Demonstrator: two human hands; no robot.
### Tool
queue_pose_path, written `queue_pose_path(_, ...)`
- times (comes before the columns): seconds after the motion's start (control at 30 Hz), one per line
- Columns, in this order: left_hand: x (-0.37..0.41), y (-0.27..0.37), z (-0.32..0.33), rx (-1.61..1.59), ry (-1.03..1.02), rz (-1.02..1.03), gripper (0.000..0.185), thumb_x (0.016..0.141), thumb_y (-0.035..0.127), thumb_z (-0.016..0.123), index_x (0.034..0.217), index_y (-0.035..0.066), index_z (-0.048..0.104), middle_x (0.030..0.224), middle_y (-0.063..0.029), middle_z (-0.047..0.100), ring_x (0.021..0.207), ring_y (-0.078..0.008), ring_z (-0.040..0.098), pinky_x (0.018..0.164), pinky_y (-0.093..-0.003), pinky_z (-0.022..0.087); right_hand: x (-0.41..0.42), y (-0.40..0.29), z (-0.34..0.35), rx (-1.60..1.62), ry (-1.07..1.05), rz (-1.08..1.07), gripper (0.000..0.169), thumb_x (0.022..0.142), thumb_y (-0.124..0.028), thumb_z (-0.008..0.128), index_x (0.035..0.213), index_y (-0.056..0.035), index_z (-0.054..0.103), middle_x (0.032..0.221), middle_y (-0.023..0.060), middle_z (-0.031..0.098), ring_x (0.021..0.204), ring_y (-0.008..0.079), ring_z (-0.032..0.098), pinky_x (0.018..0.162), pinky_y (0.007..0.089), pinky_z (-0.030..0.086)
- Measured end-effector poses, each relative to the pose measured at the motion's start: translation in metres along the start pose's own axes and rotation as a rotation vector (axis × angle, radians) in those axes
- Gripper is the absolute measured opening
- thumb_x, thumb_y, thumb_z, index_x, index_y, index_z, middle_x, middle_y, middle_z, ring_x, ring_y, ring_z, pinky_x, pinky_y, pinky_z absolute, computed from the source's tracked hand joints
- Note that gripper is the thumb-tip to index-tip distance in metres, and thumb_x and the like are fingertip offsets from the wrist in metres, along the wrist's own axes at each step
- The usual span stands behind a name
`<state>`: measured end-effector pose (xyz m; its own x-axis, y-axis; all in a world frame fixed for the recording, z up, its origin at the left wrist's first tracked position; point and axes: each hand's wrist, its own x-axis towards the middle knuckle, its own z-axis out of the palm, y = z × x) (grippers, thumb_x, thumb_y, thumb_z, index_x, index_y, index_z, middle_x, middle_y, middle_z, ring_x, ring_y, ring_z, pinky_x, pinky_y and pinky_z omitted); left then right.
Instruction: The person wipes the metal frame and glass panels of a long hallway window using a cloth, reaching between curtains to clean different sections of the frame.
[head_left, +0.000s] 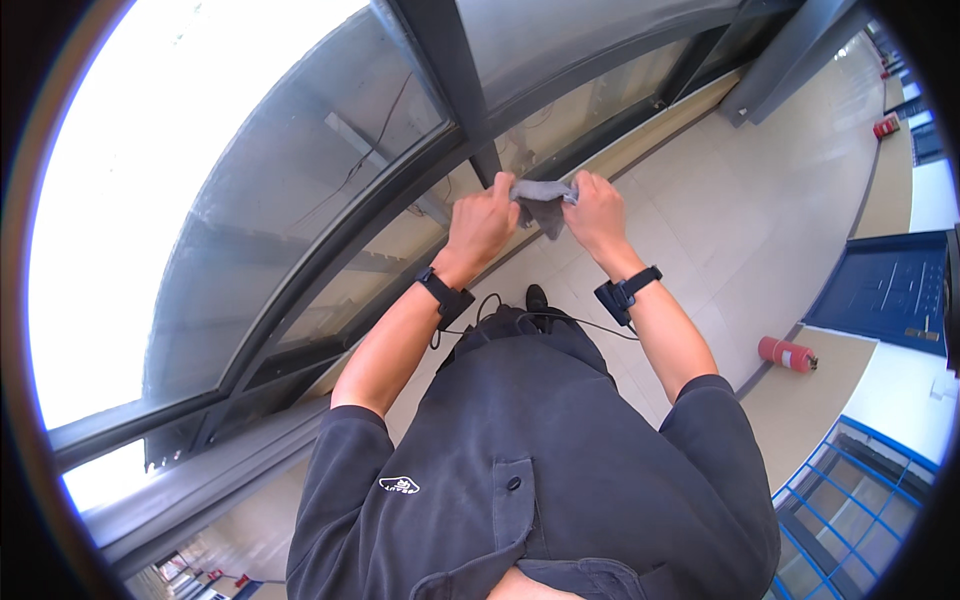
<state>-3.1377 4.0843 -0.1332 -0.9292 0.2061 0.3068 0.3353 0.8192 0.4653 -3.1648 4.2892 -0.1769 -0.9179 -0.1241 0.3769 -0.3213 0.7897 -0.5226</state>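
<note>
A grey cloth (541, 191) is stretched between my two hands in front of me, with a darker corner hanging below it. My left hand (484, 221) grips its left end, close to the dark window frame. Its right end is bunched in the fingers of my right hand (596, 210), above the tiled floor. Both wrists carry black straps with small dark units. The fingers hide the ends of the cloth.
A dark metal-framed window (300, 217) runs along my left. Pale floor tiles (675, 202) stretch ahead and to the right. By the right wall are a red fire extinguisher (786, 354), a blue door (885, 289) and a blue window grille (847, 502). Black cables cross near my waist.
</note>
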Motion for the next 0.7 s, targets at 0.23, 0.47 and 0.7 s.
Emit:
queue_pose_path(0.23,-0.017,0.004,0.003,-0.125,-0.113,-0.158,0.023,0.095,0.016,0.053,0.113,0.007,0.063,0.07,-0.0238,0.066,0.069,-0.0478,0.064,0.065,-0.0578,0.049,-0.02,-0.011,0.0,0.342,-0.378,0.44,0.032,0.094,-0.019,0.063,0.124,-0.008,0.058,0.101,0.0186,0.074,0.076,0.0376,0.073,0.07,0.0465,0.06)
queue_pose_path(0.47,-0.03,0.005,-0.012,-0.87,0.026,-0.307,0.022,0.096,0.01,0.048,0.111,0.0,0.061,0.09,-0.0184,0.07,0.085,-0.0287,0.069,0.079,-0.0378,0.051,-0.026,-0.032,0.029,1.269,-0.565,0.838,0.04,0.105,-0.023,0.053,0.143,-0.0096,0.052,0.121,0.0134,0.069,0.103,0.0282,0.072,0.086,0.0448,0.062)
queue_pose_path(0.7,-0.027,-0.006,-0.026,-0.652,0.207,-0.07,0.026,0.087,0.004,0.059,0.113,-0.001,0.06,0.106,-0.0202,0.063,0.097,-0.0395,0.063,0.085,-0.0409,0.05,0.015,-0.037,0.053,1.119,-0.166,0.42,0.021,0.092,-0.003,0.064,0.113,-0.0029,0.068,0.112,0.0085,0.07,0.098,0.0199,0.072,0.088,0.0345,0.056)
